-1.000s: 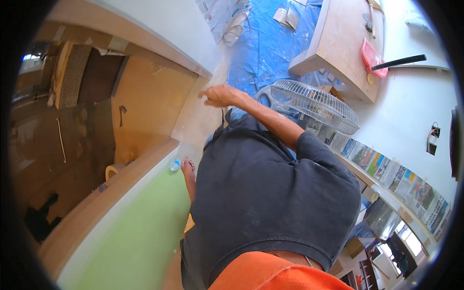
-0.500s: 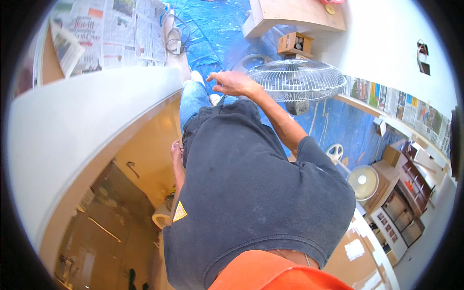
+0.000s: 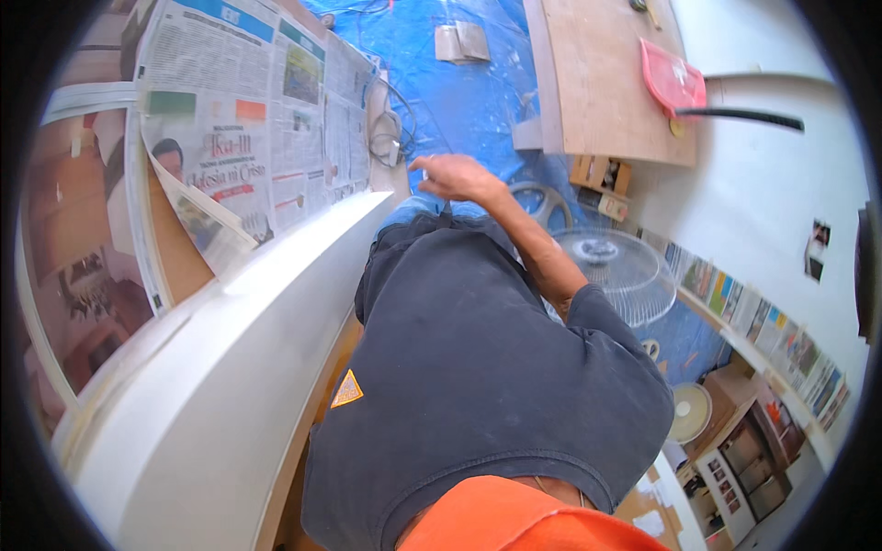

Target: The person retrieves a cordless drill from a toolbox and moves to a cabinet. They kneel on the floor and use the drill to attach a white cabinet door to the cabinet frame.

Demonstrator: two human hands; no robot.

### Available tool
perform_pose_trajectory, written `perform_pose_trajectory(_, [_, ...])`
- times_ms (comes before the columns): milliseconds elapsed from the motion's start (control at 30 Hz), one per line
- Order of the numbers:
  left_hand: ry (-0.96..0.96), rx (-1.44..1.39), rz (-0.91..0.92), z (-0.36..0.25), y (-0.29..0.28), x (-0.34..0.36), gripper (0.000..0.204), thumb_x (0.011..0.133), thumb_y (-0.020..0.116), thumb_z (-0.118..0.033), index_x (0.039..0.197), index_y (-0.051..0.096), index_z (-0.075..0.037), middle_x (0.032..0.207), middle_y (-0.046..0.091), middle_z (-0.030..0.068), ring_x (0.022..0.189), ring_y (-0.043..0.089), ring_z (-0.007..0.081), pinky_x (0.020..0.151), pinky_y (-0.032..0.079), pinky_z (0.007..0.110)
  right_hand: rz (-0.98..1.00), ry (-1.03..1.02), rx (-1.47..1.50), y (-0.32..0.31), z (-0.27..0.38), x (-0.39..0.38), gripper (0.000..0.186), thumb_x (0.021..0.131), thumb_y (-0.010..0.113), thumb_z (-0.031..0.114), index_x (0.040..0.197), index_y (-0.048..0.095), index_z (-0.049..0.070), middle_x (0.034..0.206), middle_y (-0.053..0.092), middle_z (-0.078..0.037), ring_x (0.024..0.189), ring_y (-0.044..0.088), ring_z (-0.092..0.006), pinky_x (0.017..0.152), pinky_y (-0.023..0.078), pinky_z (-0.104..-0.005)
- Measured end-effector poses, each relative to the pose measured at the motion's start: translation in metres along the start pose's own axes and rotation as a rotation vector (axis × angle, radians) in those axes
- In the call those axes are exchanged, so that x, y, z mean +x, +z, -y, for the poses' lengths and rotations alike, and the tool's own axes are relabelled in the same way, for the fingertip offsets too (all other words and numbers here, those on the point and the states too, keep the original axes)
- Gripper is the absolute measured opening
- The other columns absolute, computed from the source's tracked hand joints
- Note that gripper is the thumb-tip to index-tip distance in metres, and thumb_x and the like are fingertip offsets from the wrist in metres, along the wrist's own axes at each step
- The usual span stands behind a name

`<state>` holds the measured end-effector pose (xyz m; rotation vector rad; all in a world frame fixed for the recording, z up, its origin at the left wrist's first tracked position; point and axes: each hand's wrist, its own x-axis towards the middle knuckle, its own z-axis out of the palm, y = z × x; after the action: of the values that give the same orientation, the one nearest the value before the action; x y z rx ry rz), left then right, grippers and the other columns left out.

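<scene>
My right hand (image 3: 457,177) reaches forward at waist height above the blue plastic sheet (image 3: 432,92) on the floor. Its index finger stretches out to the left, the other fingers are slightly bent, and I see nothing held in it. Close to the fingertips is the end of a white ledge (image 3: 276,344), with a coiled cable (image 3: 386,147) just beyond. My left hand is out of sight behind my dark shirt (image 3: 496,367). To the right of my forearm is an electric fan with a wire cage (image 3: 616,266).
Newspaper sheets (image 3: 234,110) cover the surface above the ledge at left. At front right is a wooden board (image 3: 606,92) with a pink dustpan (image 3: 669,78) on it. A small cardboard box (image 3: 599,174) sits beneath. A second fan (image 3: 689,411) stands behind at right.
I have moved forward, so the wire-caged fan now lies farther back beside my right arm. My left hand, seen at my side before, has gone from view. My right hand stays stretched forward.
</scene>
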<state>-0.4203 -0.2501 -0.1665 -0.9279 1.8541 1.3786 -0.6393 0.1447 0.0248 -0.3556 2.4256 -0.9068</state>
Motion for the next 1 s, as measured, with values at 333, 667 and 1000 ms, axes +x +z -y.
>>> perform_pose_trajectory(333, [0.048,-0.083,-0.019,-0.141,0.037,0.086,0.029,0.094,0.044,-0.016,0.116,0.059,-0.004,0.070,0.053,0.0007,0.058,0.051,0.0104,0.050,0.041,0.024,-0.126,0.096,0.038,-0.128,-0.046,0.109,0.040,0.086,0.059,0.027,0.122,0.058,0.009,0.105,0.067,-0.017,0.099,0.064,-0.0340,0.087,0.049,-0.0431])
perform_pose_trajectory(667, [-0.095,-0.004,-0.010,-0.246,0.112,0.171,0.029,0.092,0.044,-0.015,0.114,0.061,-0.004,0.072,0.055,0.0016,0.061,0.053,0.0119,0.054,0.043,0.026,0.095,0.040,0.199,-0.223,-0.122,0.246,0.042,0.088,0.057,0.027,0.127,0.054,0.011,0.110,0.066,-0.017,0.104,0.061,-0.0347,0.089,0.047,-0.0433])
perform_pose_trajectory(1000, [-0.021,-0.055,-0.146,-0.467,0.179,0.262,0.030,0.091,0.045,-0.015,0.111,0.064,-0.004,0.074,0.058,0.0024,0.064,0.056,0.0134,0.057,0.046,0.029,-0.083,0.041,-0.149,-0.482,-0.205,0.404,0.040,0.088,0.063,0.027,0.124,0.055,0.012,0.095,0.067,-0.016,0.093,0.063,-0.0349,0.081,0.048,-0.0440])
